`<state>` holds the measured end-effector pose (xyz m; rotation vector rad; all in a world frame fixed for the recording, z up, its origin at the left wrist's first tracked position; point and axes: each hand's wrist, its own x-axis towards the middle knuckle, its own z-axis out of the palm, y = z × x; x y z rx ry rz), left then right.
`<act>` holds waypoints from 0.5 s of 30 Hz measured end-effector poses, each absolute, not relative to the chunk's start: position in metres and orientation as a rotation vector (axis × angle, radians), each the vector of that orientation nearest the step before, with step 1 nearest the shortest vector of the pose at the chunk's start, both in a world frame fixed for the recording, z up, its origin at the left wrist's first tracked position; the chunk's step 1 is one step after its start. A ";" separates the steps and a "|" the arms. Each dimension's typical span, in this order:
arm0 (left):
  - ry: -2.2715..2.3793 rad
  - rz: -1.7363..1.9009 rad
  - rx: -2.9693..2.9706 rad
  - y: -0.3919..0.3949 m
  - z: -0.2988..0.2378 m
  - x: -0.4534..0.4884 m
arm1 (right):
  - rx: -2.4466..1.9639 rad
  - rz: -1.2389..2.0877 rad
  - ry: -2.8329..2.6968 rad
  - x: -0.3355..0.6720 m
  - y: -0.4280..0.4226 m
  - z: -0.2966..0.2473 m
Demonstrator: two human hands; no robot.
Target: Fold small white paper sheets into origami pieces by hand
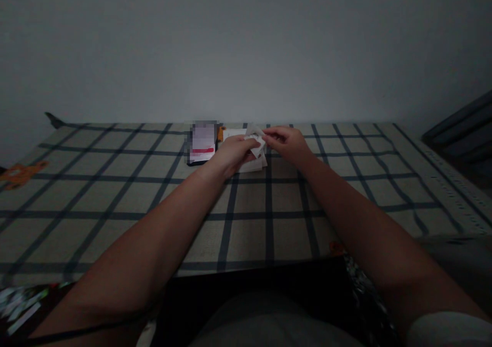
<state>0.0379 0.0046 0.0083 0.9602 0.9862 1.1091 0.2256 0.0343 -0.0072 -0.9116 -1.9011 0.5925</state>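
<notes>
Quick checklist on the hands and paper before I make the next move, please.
1. Left hand gripping white paper: ok, thumb on top.
2. Right hand at the paper: ok, fingertips at its right side; firm pinch: cannot tell.
3. Sheet count: cannot tell, pieces overlap.
4. Gap between left wrist and dark-edged item: cannot tell, they meet in this view.
5. Lighting: not ok, dim.

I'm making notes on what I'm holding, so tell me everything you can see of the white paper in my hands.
The white paper looks thin, folded or layered, with angular edges and a corner pointing up. It's held over the checked tablecloth, toward the wall. Your left hand grips it, thumb across its face; your right hand appears to pinch its right edge. Sheet count and any print are too dim to tell.
</notes>
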 end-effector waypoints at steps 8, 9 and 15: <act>0.974 1.153 0.930 0.004 0.005 0.041 | -0.898 0.284 -1.917 0.223 0.029 -0.001; 0.977 1.148 0.931 0.004 0.005 0.041 | -0.883 0.271 -1.932 0.223 0.029 0.000; 1.031 1.115 0.936 0.002 0.008 0.041 | -0.813 0.195 -2.036 0.226 0.028 0.003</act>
